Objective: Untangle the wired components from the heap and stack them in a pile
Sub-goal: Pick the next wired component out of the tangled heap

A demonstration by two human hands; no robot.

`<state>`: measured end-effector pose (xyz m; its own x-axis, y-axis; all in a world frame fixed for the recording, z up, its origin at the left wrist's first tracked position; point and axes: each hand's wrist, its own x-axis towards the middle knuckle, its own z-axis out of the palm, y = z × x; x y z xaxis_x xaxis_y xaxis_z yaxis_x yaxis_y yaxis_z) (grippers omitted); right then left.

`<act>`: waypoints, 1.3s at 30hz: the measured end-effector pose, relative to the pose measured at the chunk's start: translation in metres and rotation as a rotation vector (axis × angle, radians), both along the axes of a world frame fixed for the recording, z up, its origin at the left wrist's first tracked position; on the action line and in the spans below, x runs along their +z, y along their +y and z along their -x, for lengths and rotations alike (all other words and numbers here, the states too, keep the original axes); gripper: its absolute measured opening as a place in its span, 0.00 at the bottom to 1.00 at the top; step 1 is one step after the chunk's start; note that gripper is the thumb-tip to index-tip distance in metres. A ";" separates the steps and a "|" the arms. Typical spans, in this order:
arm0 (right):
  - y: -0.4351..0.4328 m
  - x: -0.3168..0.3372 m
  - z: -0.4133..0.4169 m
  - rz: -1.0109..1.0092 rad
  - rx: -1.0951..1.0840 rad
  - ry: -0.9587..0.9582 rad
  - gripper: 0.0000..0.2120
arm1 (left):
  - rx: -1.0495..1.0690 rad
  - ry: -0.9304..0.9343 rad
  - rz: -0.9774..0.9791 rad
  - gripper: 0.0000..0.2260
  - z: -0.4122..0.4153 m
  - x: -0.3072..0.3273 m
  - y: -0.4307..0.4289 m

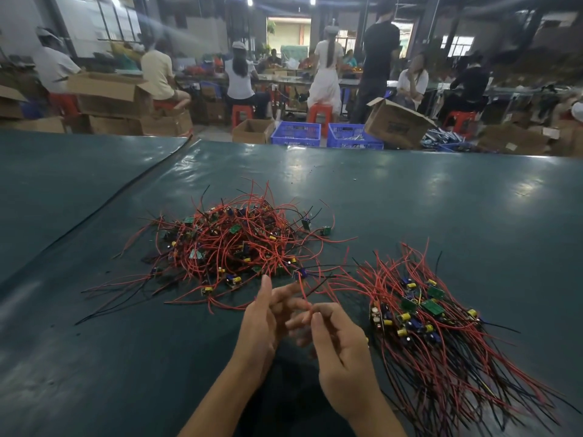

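Heap (233, 244) of wired components is lying tangled on the green table (410, 190), with the sorted pile (435, 320) lying just to its right. Left hand (262, 326) is hovering, fingers loosely straight; right hand (340, 351) is pinching one red wire (303, 291) trailing from the heap.

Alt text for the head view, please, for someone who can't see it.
A person's right hand pinches a red wire between its fingers, the left hand open beside it. A tangled heap of wired components lies ahead on the green table; a tidier pile lies to the right.
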<state>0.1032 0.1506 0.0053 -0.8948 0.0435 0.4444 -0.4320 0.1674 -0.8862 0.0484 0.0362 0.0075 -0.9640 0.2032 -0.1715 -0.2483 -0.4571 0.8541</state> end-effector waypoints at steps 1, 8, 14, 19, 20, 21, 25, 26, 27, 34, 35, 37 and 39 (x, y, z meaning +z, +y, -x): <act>0.000 0.000 -0.001 -0.025 0.006 0.004 0.10 | -0.030 -0.068 -0.077 0.30 0.001 0.001 -0.002; 0.007 0.002 -0.003 -0.163 -0.056 0.103 0.13 | -0.084 -0.171 -0.457 0.19 0.001 0.012 -0.014; 0.007 0.001 0.004 0.021 -0.311 0.036 0.14 | 0.054 -0.097 -0.486 0.10 0.004 0.010 -0.022; 0.012 0.003 0.010 0.320 -0.374 -0.132 0.09 | 0.138 0.082 -0.332 0.09 0.006 0.009 -0.026; 0.014 0.002 0.011 0.365 -0.360 -0.176 0.09 | 0.152 0.104 -0.314 0.09 0.006 0.010 -0.026; 0.015 0.002 0.011 0.386 -0.349 -0.208 0.07 | 0.159 0.118 -0.310 0.09 0.006 0.009 -0.027; 0.018 0.002 0.011 0.439 -0.318 -0.293 0.09 | 0.134 0.107 -0.388 0.11 0.007 0.007 -0.028; 0.017 0.003 0.011 0.450 -0.312 -0.305 0.13 | 0.137 0.109 -0.401 0.12 0.007 0.008 -0.028; 0.017 0.004 0.010 0.457 -0.309 -0.313 0.16 | 0.150 0.113 -0.399 0.14 0.007 0.007 -0.029; 0.011 0.007 0.006 0.368 -0.277 -0.186 0.17 | 0.239 0.217 -0.278 0.22 0.010 0.006 -0.036; 0.010 0.008 0.006 0.352 -0.259 -0.182 0.16 | 0.244 0.257 -0.231 0.23 0.009 0.006 -0.033; 0.007 0.008 0.004 0.307 -0.179 -0.215 0.13 | 0.228 0.346 -0.163 0.28 0.005 0.005 -0.025; 0.003 0.008 0.003 0.217 -0.052 -0.286 0.12 | 0.204 0.490 -0.045 0.32 0.002 0.000 -0.019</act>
